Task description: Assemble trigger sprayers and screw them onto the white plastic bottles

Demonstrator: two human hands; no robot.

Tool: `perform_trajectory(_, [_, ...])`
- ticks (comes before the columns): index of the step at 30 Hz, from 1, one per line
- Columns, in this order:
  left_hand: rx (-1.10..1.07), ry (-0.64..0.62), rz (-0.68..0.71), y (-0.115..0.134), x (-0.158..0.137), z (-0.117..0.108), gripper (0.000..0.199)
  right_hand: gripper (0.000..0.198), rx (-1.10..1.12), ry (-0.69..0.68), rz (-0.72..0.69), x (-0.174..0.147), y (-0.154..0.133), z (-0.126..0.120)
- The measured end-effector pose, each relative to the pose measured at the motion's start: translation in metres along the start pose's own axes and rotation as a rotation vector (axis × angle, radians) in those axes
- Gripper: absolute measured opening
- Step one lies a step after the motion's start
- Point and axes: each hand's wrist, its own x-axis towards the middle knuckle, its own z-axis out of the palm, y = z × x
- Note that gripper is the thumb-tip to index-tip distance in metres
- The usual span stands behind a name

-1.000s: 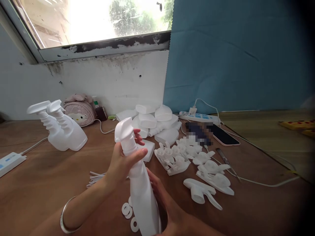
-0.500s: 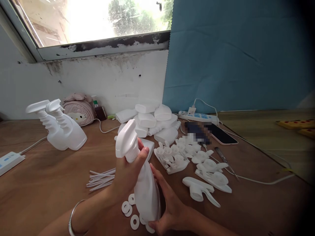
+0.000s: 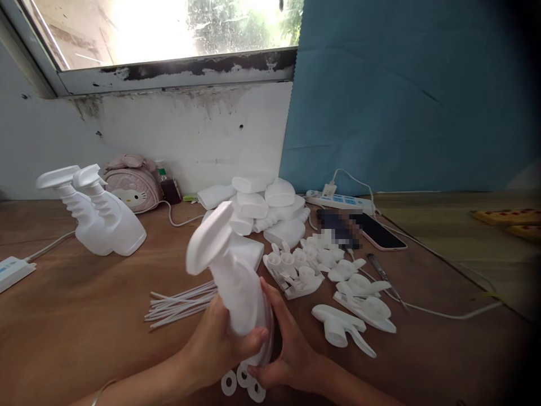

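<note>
A white spray bottle [image 3: 243,293] with its trigger head on stands tilted to the left in front of me. My left hand [image 3: 232,335] is closed around its middle, thumb across the front. From the right, my right hand [image 3: 287,344] grips the lower body of the same bottle. White ring washers [image 3: 229,383] lie on the table by its base, partly covered by the hands and bottle. Thin white tubes [image 3: 181,304] lie in a bundle behind my left hand. To the right, a loose trigger head [image 3: 338,327] rests on the table.
Two spray bottles [image 3: 122,228] with heads stand at left near a pink bag [image 3: 131,180]. White bottles [image 3: 285,231] are piled at the back. Several trigger heads [image 3: 296,273], tweezers [image 3: 386,279], a phone [image 3: 378,230] and a power strip [image 3: 342,201] with cables lie at right.
My left hand has slid from the bottle's neck down to its body. The bottle's head has turned and tipped slightly left. My right hand stays on the lower body.
</note>
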Motion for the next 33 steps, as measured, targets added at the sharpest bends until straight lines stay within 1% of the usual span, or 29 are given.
perform_trajectory(1, [0.046,-0.037,-0.007,-0.003,-0.004,-0.005,0.038,0.112,-0.036,0.005,-0.035,0.0,0.0,0.001])
perform_trajectory(3, [0.107,-0.08,-0.043,-0.005,-0.007,-0.017,0.027,0.108,-0.092,0.015,-0.075,0.001,0.0,0.001])
perform_trajectory(5, [0.139,-0.046,-0.086,-0.002,-0.003,-0.032,0.021,0.103,-0.104,0.033,-0.052,0.001,0.0,0.001])
perform_trajectory(7, [0.2,0.056,-0.12,0.001,0.008,-0.053,0.03,0.099,-0.078,0.049,-0.008,0.002,-0.002,0.0])
perform_trajectory(8, [0.269,0.129,-0.139,0.002,0.016,-0.065,0.035,0.096,-0.062,0.052,0.013,0.002,-0.002,-0.001])
perform_trajectory(11, [0.576,0.407,-0.226,0.001,0.04,-0.108,0.046,0.082,-0.034,0.044,0.069,0.001,-0.005,-0.002])
perform_trajectory(12, [0.698,0.47,-0.238,-0.002,0.046,-0.122,0.049,0.078,-0.033,0.046,0.084,0.001,-0.006,-0.002])
perform_trajectory(13, [0.811,0.509,-0.22,-0.005,0.051,-0.136,0.05,0.073,-0.035,0.049,0.094,0.001,-0.006,-0.001])
perform_trajectory(14, [0.907,0.476,-0.206,-0.009,0.055,-0.148,0.053,0.069,-0.038,0.052,0.1,0.0,-0.007,0.0])
perform_trajectory(15, [0.976,0.474,-0.235,-0.014,0.058,-0.159,0.057,0.066,-0.041,0.053,0.104,0.0,-0.007,0.001])
perform_trajectory(17, [1.051,0.442,-0.26,-0.024,0.061,-0.174,0.058,0.06,-0.04,0.054,0.106,0.001,-0.007,0.002])
perform_trajectory(19, [1.082,0.411,-0.277,-0.033,0.062,-0.181,0.054,0.055,-0.039,0.062,0.104,0.001,-0.007,0.002])
perform_trajectory(22, [1.117,0.408,-0.303,-0.045,0.065,-0.183,0.048,0.049,-0.032,0.074,0.115,0.001,-0.006,0.002])
perform_trajectory(23, [1.122,0.422,-0.285,-0.048,0.066,-0.183,0.047,0.047,-0.026,0.073,0.124,0.001,-0.006,0.002])
perform_trajectory(25, [1.11,0.452,-0.197,-0.053,0.068,-0.183,0.048,0.045,-0.011,0.068,0.143,0.001,-0.004,0.002])
perform_trajectory(27, [1.072,0.51,-0.129,-0.057,0.07,-0.184,0.049,0.042,-0.002,0.064,0.159,0.001,-0.003,0.002])
perform_trajectory(30, [1.025,0.564,-0.115,-0.065,0.073,-0.189,0.055,0.04,0.002,0.061,0.177,0.001,-0.002,0.002])
perform_trajectory(33, [1.044,0.548,-0.103,-0.075,0.075,-0.197,0.061,0.039,0.005,0.058,0.201,0.001,-0.002,0.003])
